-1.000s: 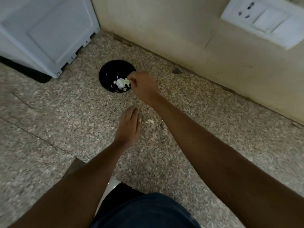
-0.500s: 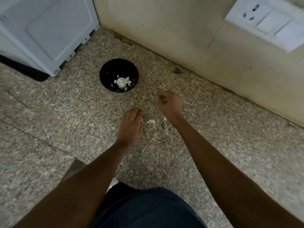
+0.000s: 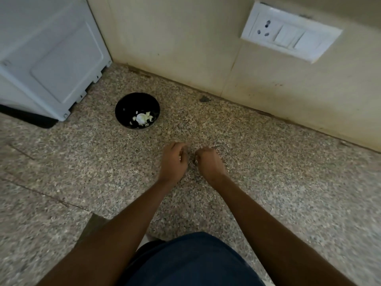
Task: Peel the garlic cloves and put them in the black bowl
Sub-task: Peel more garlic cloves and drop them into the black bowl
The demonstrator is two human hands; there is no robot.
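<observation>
My left hand (image 3: 174,162) and right hand (image 3: 209,163) curl close together over the speckled floor (image 3: 268,182); any clove pinched is hidden. Black bowl (image 3: 123,106) sits far left, holding garlic (image 3: 142,118). I peel slowly, catching skins.

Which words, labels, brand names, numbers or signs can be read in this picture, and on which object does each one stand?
No text can be read.
White switch and socket plate on the wall: plain, blurred, no marking legible.
White plastic appliance panel: a small dark mark near its left edge, too blurred to read.
Black round bowl with pale garlic pieces: no label visible.
</observation>
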